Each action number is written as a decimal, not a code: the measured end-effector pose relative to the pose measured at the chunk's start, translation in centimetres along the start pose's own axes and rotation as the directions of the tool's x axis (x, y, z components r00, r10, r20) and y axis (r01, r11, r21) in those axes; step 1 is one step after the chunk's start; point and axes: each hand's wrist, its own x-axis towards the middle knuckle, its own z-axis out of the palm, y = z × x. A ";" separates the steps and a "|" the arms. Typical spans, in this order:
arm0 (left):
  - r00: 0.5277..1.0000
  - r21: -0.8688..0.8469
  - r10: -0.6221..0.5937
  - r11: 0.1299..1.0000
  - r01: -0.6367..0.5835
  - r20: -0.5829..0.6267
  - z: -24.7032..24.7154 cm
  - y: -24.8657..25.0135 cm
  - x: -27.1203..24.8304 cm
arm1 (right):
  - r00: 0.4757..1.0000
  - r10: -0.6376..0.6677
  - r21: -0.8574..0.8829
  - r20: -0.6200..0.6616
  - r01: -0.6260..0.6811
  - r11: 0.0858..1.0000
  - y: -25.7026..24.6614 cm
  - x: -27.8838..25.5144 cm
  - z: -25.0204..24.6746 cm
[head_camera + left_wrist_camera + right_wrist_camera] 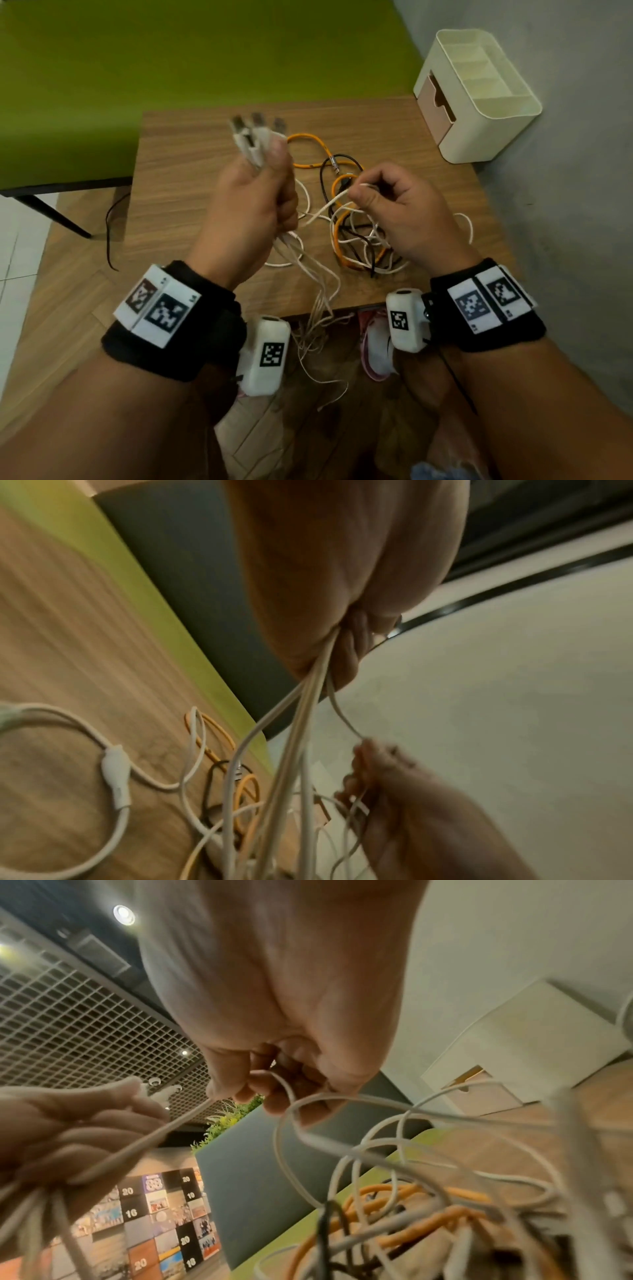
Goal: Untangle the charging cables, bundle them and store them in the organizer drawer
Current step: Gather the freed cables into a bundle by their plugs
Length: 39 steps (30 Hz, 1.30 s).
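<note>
**Cable sort: both hands on white leads**

Left hand raised above the wooden table, fist clenched round a bunch of white cables; USB plugs stick out above the thumb, loose ends hang off the near edge. Right hand pinches one white strand between thumb and forefinger, over the tangle of orange cable, black cable and white leads at table centre. Organizer at far right corner, drawer partly open.

White cable plugs blurred above left hand; type unreadable.
</note>
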 end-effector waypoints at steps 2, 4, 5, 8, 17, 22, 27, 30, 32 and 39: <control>0.998 0.163 -0.053 0.985 0.049 0.022 0.3 -1.1 -0.2 | 0.999 -0.045 0.048 -0.021 0.046 0.998 -0.5 0.0 0.7; 0.991 0.296 -0.101 0.952 0.073 0.082 0.5 -1.9 -0.4 | 0.994 -0.111 0.060 -0.015 0.112 0.992 -0.9 -0.1 1.4; 0.987 0.340 -0.120 0.937 0.077 0.109 0.6 -1.9 -0.4 | 0.990 -0.140 0.056 -0.014 0.141 0.988 -1.0 -0.2 1.6; 0.967 0.365 -0.183 0.925 0.109 0.176 0.5 -1.2 -0.5 | 0.987 -0.162 0.033 -0.019 0.162 0.986 -1.1 -0.4 1.2; 0.963 0.107 -0.161 0.984 0.141 0.215 -0.7 1.1 -0.6 | 0.998 -0.040 -0.098 0.044 0.045 0.994 -1.0 -0.2 -1.0; 0.987 0.209 -0.147 0.969 0.131 0.067 -2.3 1.6 -0.3 | 1.000 0.011 -0.113 -0.014 -0.012 0.994 0.1 0.3 -2.9; 0.986 0.792 -0.027 0.591 0.151 -0.167 -1.9 0.1 0.0 | 0.987 -0.162 -0.211 0.010 0.161 0.964 0.6 0.7 -2.5; 0.965 0.857 0.219 0.516 0.012 -0.146 -1.0 -0.2 0.0 | 0.959 -0.268 -0.396 0.091 0.281 0.874 1.0 1.0 -1.6; 0.932 0.896 0.354 0.436 -0.088 -0.081 -0.4 -0.6 0.0 | 0.938 -0.316 -0.460 0.140 0.344 0.818 1.0 1.1 -0.9; 0.873 0.848 0.484 0.434 -0.303 0.064 1.0 -1.2 -0.3 | 0.921 -0.285 -0.545 0.265 0.386 0.744 1.5 1.3 -0.2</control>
